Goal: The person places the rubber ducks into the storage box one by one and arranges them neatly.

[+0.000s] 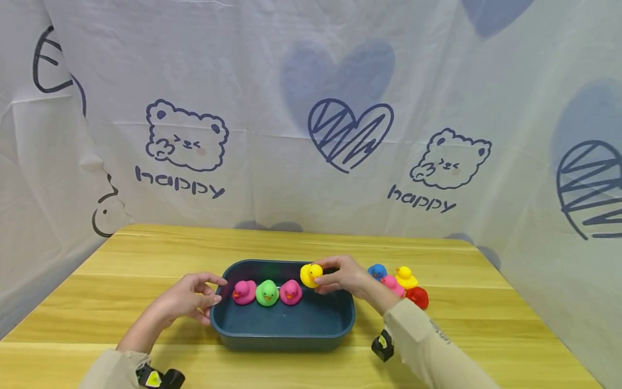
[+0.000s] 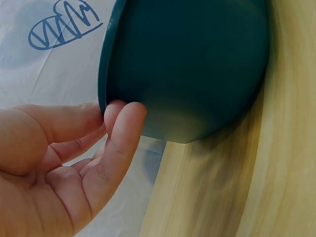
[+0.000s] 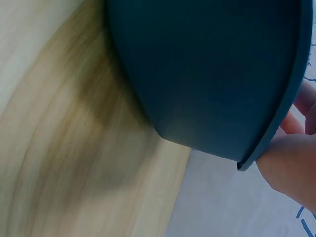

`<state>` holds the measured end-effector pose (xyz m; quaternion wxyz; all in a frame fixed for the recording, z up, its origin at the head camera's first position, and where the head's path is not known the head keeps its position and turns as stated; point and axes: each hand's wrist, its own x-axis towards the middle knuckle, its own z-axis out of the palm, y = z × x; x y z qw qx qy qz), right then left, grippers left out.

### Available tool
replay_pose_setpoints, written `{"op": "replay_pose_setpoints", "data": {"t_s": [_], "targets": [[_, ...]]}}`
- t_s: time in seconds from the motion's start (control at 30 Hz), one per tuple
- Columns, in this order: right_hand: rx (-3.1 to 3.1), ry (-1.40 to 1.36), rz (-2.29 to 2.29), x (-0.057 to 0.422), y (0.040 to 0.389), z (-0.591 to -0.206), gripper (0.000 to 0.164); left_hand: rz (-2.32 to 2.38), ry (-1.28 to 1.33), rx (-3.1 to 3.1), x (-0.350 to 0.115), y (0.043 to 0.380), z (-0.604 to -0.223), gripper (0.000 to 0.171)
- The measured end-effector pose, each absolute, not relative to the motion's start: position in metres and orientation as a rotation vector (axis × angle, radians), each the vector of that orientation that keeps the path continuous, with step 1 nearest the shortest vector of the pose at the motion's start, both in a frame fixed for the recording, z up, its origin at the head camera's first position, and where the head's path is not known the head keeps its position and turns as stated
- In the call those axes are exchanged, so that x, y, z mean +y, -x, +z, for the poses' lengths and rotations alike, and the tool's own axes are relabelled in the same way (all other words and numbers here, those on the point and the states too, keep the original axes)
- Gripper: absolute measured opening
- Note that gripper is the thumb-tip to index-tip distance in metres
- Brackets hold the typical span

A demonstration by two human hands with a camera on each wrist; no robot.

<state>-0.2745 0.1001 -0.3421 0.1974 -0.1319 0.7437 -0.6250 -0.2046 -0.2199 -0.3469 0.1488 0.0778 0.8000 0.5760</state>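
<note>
A dark teal plastic bin point(image 1: 286, 342) stands in front of me. In its left half sit a magenta rubber duck point(image 1: 244, 292), a green rubber duck point(image 1: 267, 293) and a pink rubber duck point(image 1: 290, 292), side by side. My left hand point(image 1: 187, 299) pinches the bin's left rim; in the left wrist view its fingertips point(image 2: 126, 116) lie against the outer wall. Over the back right of the bin, a yellow rubber duck point(image 1: 309, 275) is held between the thumb and fingers of my right hand point(image 1: 346, 277). The right wrist view shows that hand point(image 3: 291, 163) partly hidden behind the rim.
Right of the bin several more ducks lie grouped on the wooden table point(image 1: 486, 329): a blue duck point(image 1: 377, 271), a yellow duck point(image 1: 406, 277), a pink duck point(image 1: 392, 285) and a red duck point(image 1: 418, 297). My right forearm passes just in front of them. A printed white cloth point(image 1: 262, 135) hangs behind the table.
</note>
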Motion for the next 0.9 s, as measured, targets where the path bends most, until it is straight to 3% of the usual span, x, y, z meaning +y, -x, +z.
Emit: {"op": "replay_pose_setpoints", "data": {"t_s": [0.9], "targets": [[2.235, 0.304, -1.498, 0.083, 0.274, -0.349, 0.034, 1.651, -0.179, 2.313, -0.219, 0.205, -0.345, 0.037]]}}
